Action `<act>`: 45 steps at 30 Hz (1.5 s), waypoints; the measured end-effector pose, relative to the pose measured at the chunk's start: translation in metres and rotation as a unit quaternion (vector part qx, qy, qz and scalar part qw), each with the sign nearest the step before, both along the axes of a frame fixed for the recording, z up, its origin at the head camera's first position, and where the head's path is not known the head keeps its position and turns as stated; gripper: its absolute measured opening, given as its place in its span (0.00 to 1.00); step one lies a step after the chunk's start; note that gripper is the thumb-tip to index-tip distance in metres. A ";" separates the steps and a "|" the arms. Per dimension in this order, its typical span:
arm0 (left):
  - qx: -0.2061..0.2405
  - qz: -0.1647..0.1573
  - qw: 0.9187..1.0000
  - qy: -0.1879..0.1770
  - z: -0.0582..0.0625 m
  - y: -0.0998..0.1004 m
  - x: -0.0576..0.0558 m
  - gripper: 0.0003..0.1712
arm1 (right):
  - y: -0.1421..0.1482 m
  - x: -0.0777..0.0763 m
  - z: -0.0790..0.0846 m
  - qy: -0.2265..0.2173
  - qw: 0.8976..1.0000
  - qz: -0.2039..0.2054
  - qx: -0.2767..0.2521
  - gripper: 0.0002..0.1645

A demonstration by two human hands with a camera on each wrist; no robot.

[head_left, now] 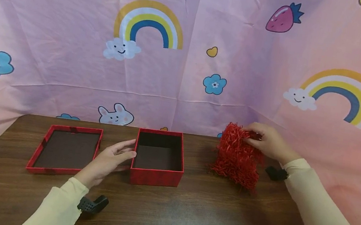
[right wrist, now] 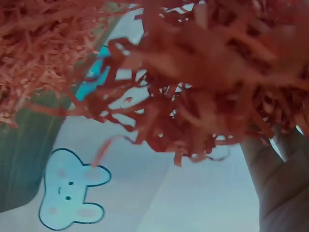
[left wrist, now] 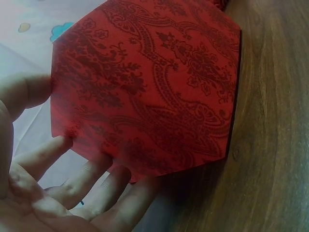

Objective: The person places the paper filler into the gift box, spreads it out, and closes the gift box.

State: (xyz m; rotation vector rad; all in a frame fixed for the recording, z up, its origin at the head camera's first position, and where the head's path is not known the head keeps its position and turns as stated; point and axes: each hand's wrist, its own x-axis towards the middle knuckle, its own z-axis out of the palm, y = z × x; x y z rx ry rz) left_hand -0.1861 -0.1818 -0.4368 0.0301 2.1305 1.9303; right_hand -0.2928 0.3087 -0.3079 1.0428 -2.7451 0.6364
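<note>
An open red box (head_left: 156,177) with a dark interior stands mid-table, and its side (left wrist: 145,92) shows a dark paisley pattern in the left wrist view. My left hand (head_left: 104,163) touches the box's left side, its fingers spread along the edge and the thumb near the rim. To the right, my right hand (head_left: 268,141) holds a clump of red shredded paper (right wrist: 203,96) from above. More red shredded paper (head_left: 234,170) lies beneath it on the table. Strands hide the right fingertips in the right wrist view.
A shallow red box lid (head_left: 61,170) lies left of the box, its dark inside facing up. Behind the wooden table (head_left: 159,217) hangs a pink and purple printed cloth (head_left: 81,52). Black devices are strapped at both wrists.
</note>
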 end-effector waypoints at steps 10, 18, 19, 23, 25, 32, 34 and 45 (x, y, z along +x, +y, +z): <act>0.003 -0.004 1.000 -0.004 -0.001 0.002 0.001 0.43 | -0.008 0.006 0.025 0.008 1.000 -0.004 0.022 0.16; -0.001 -0.007 1.000 0.004 0.000 0.004 0.002 0.43 | -0.019 0.009 0.050 0.024 1.000 0.011 0.015 0.17; 0.000 -0.008 1.000 0.005 0.001 0.004 0.002 0.43 | -0.021 0.010 0.054 0.030 0.999 0.015 0.019 0.17; 0.003 -0.007 1.000 0.005 0.001 0.003 0.001 0.43 | -0.032 0.012 0.065 0.052 0.998 0.025 0.034 0.19; 0.002 -0.006 1.000 0.003 0.001 0.002 0.001 0.43 | -0.039 0.012 0.070 0.062 0.997 0.034 0.034 0.19; 0.001 -0.004 1.000 -0.001 0.001 0.001 0.001 0.43 | -0.073 0.015 0.087 0.091 0.992 0.078 0.034 0.19; 0.002 -0.002 1.000 -0.003 0.001 0.000 0.001 0.43 | -0.086 0.017 0.092 0.088 0.992 0.089 0.034 0.19; 0.007 -0.004 1.000 0.006 -0.001 0.001 0.002 0.43 | -0.153 0.025 0.093 0.063 0.984 0.166 0.020 0.19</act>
